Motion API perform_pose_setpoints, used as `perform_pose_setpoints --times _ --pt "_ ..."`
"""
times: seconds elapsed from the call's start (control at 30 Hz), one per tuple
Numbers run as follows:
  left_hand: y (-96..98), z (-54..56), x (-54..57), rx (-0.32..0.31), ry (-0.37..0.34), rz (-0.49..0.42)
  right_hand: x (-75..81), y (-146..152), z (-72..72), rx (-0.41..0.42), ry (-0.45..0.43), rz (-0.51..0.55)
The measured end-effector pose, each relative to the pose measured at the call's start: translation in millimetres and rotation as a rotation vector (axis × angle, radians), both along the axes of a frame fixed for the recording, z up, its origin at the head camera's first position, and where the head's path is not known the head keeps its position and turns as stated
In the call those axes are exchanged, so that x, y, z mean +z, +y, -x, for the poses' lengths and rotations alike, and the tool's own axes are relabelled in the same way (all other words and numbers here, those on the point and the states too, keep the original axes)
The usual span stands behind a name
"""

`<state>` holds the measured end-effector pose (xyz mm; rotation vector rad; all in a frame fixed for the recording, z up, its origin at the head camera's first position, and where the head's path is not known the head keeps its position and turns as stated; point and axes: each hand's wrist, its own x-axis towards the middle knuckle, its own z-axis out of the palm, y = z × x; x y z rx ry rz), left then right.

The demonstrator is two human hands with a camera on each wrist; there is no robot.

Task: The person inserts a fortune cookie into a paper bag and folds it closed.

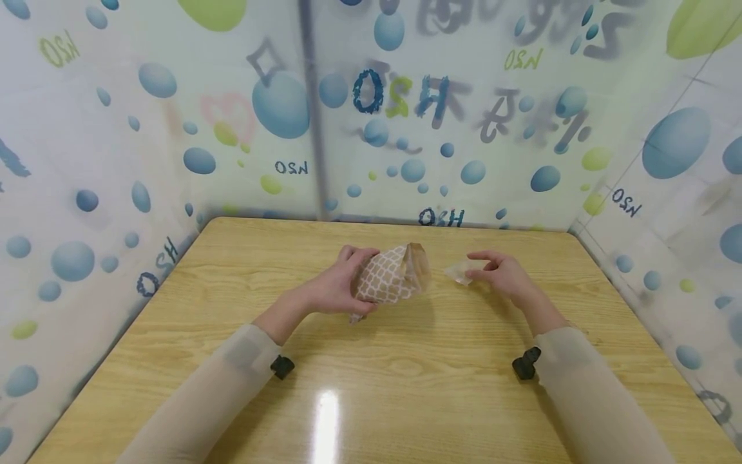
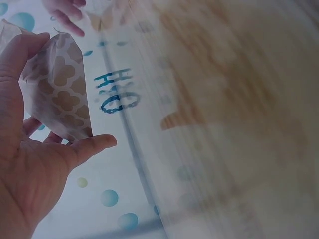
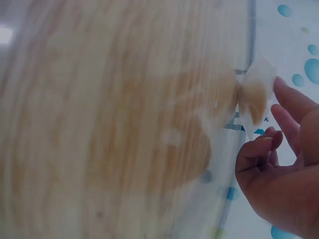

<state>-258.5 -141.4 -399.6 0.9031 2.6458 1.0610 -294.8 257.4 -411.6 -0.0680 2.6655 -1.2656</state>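
Wall covering (image 1: 232, 187) bears mirror-reversed "H2O" lettering (image 1: 399, 96); grey chars. behind are unclear, no brand legible. Over the tabletop (image 1: 406, 386), L. hand (image 1: 333, 287) has fingers wrapped round a lattice-print pouch (image 1: 379, 278), mouth twd. R.; light pressure prob. best, lest it crumple. R. hand's (image 1: 503, 276) fingers pinch translucent film (image 1: 456, 270) nr. the mouth; edge grip advisable.

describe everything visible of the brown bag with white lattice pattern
The brown bag with white lattice pattern looks like thin, creased paper. It is tilted, its crumpled, plainer mouth seemingly open and facing right. The bare left hand grips it over the yellowish wooden table; contact with the wood is unclear.
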Motion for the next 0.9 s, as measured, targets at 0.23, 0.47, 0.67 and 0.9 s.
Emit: perform_pose_setpoints --times 0.23,0.47,0.67,0.9 --pt "-0.1 -0.7 0.8 0.000 0.003 -0.001 -1.3 2.8 -0.6 0.017 -0.064 -0.038" --pt "0.4 -1.0 0.5 -0.005 0.009 -0.016 -0.8 2.3 -2.1 0.094 -0.087 -0.039" --pt "1.5 -1.6 0.3 -0.009 0.008 -0.015 -2.0 -2.1 -2.9 0.140 -0.080 -0.036" --pt "1.9 -2.1 0.4 -0.009 0.001 -0.015 -0.4 -7.9 -5.2 0.178 -0.057 -0.020"
